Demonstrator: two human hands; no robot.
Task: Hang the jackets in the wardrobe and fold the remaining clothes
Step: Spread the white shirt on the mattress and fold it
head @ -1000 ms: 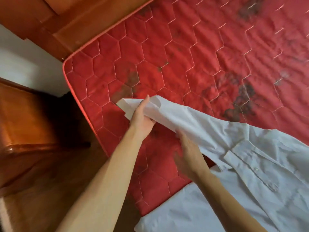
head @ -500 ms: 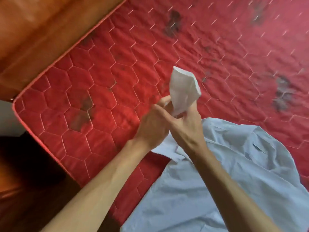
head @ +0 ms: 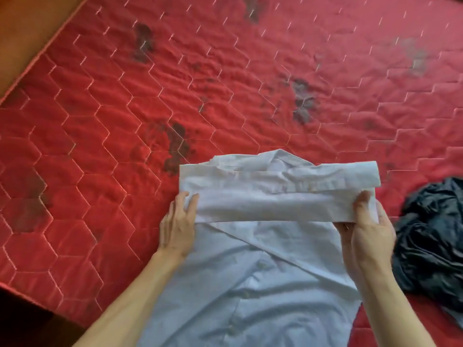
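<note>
A pale blue shirt (head: 263, 279) lies button side up on the near middle of a red quilted mattress (head: 125, 108). Its collar points to the far side and its hem runs off the near edge of the view. A sleeve (head: 275, 204) is folded straight across the chest from left to right, making a flat band just below the collar.

The left hand (head: 178, 222) sits at the left end of that band. Its fingers are fairly straight and close together on the cloth's edge. The inner side of the hand is tucked under the fabric, so it seems to pinch the fold rather than only press it. The right hand (head: 369, 230) holds the right end, with the thumb laid on top and the other fingers curled beneath, the cloth nipped between them.

A crumpled dark garment (head: 431, 236) lies on the mattress just to the right of the right hand, apart from the shirt. Dark stains (head: 178, 144) mark the quilting beyond the collar. A wooden bed frame (head: 27, 23) shows at the far left corner.
</note>
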